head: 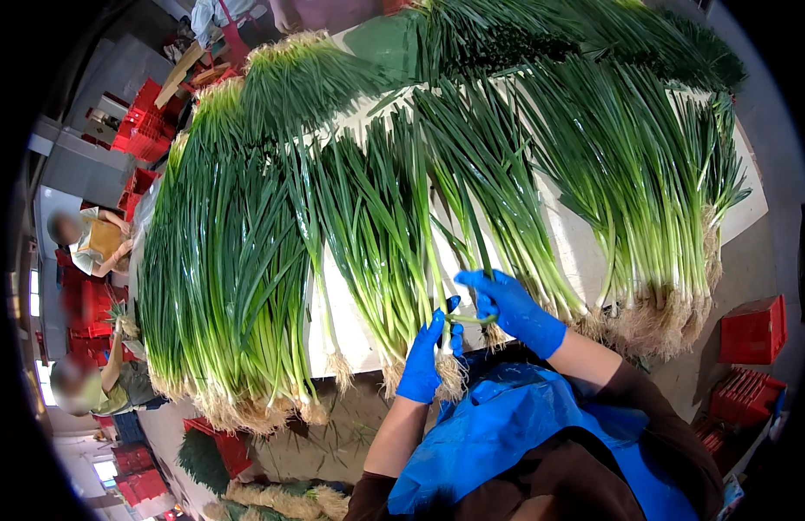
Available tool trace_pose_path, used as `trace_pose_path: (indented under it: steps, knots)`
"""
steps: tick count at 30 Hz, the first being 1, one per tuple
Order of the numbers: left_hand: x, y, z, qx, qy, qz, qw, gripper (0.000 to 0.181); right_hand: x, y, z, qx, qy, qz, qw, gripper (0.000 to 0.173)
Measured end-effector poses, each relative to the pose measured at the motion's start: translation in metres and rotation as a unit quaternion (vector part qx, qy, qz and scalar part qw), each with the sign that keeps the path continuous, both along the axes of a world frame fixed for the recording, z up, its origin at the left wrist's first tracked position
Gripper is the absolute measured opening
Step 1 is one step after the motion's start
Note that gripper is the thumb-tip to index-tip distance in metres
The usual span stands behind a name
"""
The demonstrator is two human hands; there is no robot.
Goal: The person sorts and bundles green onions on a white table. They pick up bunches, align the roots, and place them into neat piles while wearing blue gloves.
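My left hand (425,365), in a blue rubber glove, is closed around the pale lower stem of a green onion (439,277) whose bushy roots hang over the table edge. Just to the right, my right hand (516,309), also gloved in blue, grips a green leaf (471,319) that bends away from that stem. Beyond my hands, green onions lie across the white table (334,286) with their roots towards me. A thick pile (226,260) lies at the left, a smaller bunch (376,241) near the middle and another large bunch (643,221) at the right.
More green onions (305,78) are heaped along the far side. Red plastic crates (754,332) stand on the floor at the right, with others (145,124) at the left. Two people (103,241) work beyond the table's left end. Bundles of green onions (279,498) lie on the floor below.
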State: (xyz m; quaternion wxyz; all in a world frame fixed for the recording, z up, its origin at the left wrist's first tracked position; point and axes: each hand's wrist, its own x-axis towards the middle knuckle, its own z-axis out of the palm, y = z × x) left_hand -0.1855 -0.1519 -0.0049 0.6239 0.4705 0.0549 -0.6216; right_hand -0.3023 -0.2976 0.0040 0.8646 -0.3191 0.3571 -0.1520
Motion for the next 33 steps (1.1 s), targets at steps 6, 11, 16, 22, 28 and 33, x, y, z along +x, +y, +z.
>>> trace_pose_path:
  steps: [6,11,16,22,28,33]
  knots:
    - [-0.005,-0.025,-0.017,0.063,-0.055,-0.042,0.996,0.027,-0.047,0.034,0.020,-0.059,0.039,0.171,0.983,0.022]
    - [-0.011,-0.036,-0.030,-0.037,-0.126,-0.104,0.986,0.026,-0.091,0.015,0.054,0.004,0.079,0.094,0.992,0.020]
    - [-0.012,-0.040,-0.032,0.044,-0.238,-0.096,0.966,0.027,-0.195,-0.024,0.112,-0.101,0.097,-0.146,0.979,0.011]
    - [-0.025,-0.026,-0.029,0.048,-0.313,-0.077,0.946,0.024,-0.407,-0.059,0.110,-0.256,0.259,-0.436,0.823,0.009]
    - [-0.048,-0.013,-0.033,-0.018,-0.372,-0.052,0.927,0.022,-0.666,-0.050,0.010,-0.352,0.657,-0.357,0.563,0.035]
    - [-0.067,-0.023,0.002,-0.010,-0.411,-0.121,0.904,0.026,-0.619,-0.044,-0.011,-0.446,0.654,-0.345,0.504,0.055]
